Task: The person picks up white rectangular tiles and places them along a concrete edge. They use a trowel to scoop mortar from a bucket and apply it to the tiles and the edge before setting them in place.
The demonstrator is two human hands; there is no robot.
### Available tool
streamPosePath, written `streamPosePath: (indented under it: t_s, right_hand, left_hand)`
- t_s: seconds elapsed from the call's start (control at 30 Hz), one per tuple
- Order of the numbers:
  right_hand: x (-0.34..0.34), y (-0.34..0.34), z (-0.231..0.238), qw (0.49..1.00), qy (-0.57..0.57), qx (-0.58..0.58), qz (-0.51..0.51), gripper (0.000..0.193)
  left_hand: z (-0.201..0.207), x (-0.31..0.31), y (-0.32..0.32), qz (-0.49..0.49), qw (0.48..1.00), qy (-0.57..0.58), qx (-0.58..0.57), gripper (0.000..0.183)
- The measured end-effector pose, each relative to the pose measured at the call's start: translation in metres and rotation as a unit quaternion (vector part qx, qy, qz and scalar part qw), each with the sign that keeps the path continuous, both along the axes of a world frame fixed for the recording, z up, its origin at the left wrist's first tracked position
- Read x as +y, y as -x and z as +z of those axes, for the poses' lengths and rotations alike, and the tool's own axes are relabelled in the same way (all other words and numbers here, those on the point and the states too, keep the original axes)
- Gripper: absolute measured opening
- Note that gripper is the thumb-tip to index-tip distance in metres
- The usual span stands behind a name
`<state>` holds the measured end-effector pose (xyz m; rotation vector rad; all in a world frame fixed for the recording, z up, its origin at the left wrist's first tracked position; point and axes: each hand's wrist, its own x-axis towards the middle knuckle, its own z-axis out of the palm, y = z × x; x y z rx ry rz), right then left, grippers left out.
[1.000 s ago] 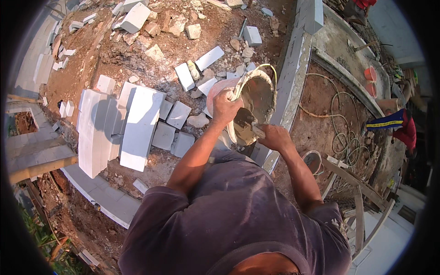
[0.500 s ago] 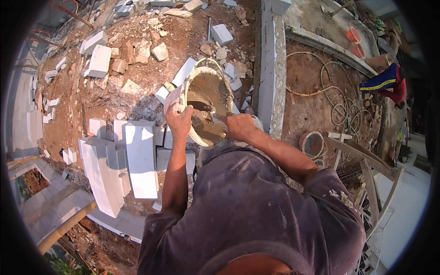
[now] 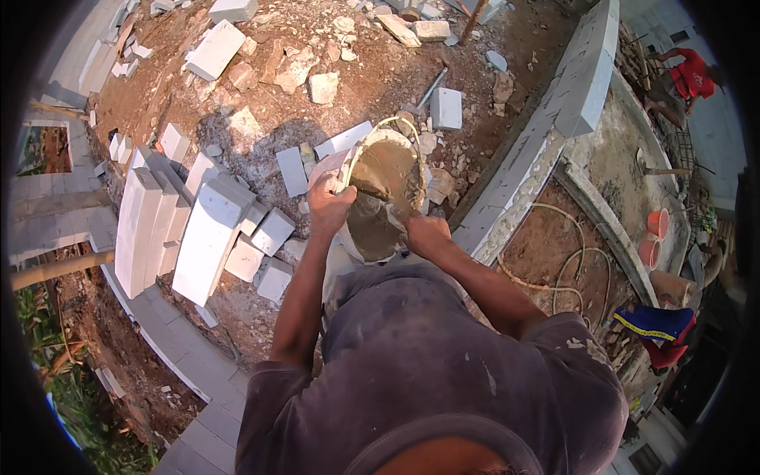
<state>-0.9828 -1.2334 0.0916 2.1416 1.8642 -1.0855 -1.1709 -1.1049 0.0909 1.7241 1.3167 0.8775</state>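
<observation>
A pale bucket (image 3: 326, 168) tilts in front of me, its thin handle arched over the far side. Grey-brown mortar (image 3: 392, 168) lies inside it. My left hand (image 3: 331, 206) is closed around the bucket's left rim, thumb over the edge. At the near right side, my right hand (image 3: 427, 236) is closed on what looks like a trowel (image 3: 395, 216). Its blade is partly sunk in the mortar, and its handle is hidden by my fingers.
White blocks (image 3: 210, 237) are stacked to my left, with rubble (image 3: 323, 88) beyond. A low block wall (image 3: 546, 134) runs along the right. Past it are a hose (image 3: 582, 253), red buckets (image 3: 657, 224) and a person in a red shirt (image 3: 693, 77).
My view has turned, so the wall now slants and a person shows at the upper right. My left hand keeps its hold on the bucket; my right hand sits slightly lower and farther right.
</observation>
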Motion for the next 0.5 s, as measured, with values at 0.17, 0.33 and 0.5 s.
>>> streamPosePath:
  t_s: [0.17,0.33,0.5]
  right_hand:
    - [0.041,-0.088,-0.021,0.999,0.033,0.02,0.026,0.029]
    - [0.056,-0.133,-0.075,0.997,0.068,-0.008,0.04,0.038]
    - [0.053,-0.157,-0.15,0.989,0.147,-0.014,-0.013,0.055]
  left_hand:
    - [-0.033,0.009,-0.054,0.027,0.995,0.082,0.04,0.047]
    - [-0.051,0.023,-0.11,-0.004,0.988,0.106,0.112,0.053]
    - [-0.108,0.033,-0.134,-0.055,0.971,0.149,0.181,0.054]
